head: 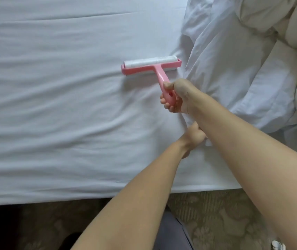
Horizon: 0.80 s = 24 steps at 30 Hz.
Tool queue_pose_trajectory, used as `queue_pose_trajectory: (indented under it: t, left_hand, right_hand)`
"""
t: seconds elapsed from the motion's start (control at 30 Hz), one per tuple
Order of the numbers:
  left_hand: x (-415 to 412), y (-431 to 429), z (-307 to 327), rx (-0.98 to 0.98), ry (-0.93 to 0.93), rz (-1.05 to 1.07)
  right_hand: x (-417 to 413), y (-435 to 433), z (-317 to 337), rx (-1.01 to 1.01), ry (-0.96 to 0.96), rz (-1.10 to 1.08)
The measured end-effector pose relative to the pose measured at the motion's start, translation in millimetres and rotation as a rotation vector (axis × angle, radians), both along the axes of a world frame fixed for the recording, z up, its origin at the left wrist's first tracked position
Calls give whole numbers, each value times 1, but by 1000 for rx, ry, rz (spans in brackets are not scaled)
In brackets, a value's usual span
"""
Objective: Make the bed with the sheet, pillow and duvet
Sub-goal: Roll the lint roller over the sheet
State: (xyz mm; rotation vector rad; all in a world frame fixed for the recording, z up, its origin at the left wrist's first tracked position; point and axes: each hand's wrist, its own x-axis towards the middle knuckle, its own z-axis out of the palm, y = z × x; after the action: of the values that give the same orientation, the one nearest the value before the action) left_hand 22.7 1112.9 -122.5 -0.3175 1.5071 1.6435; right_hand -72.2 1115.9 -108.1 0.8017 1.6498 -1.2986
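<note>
Head view: right hand (177, 95) rolls a pink lint roller (151, 66) on the sheet (63, 87).

Right grip wrapped tight on the roller's handle, roller head lying flat on the sheet near frame centre, toward 12 o'clock from the hand. Left hand (195, 135) at 6 o'clock of the right hand, partly hidden under the right forearm, resting on the sheet; grip cannot tell. Sheet spread over the bed, light wrinkles. Duvet (234, 60) bunched at 2 o'clock, its edge just beside the roller head. Patterned carpet (216, 213) at 5 o'clock below the bed edge.
</note>
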Motion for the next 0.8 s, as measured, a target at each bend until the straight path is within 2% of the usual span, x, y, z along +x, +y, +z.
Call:
queue_pose_trajectory:
  t: [0.07,0.2,0.33,0.53,0.63,0.8]
  left_hand:
    - [4,-8,-9,-108,-24,3]
    - [12,-40,-28,-179,-136,79]
    - [18,-68,-34,-264,-183,269]
    - [15,-67,-15,-115,-159,505]
    - [21,-56,-7,-50,-175,481]
    - [25,-56,-1,-63,-142,477]
  right_hand:
    - [9,7,-3,28,4,63]
    - [17,13,-3,11,27,74]
    - [33,19,-5,4,42,48]
    - [91,38,-22,23,41,-22]
    - [110,49,-21,27,46,-41]
    - [116,46,-11,-15,159,-39]
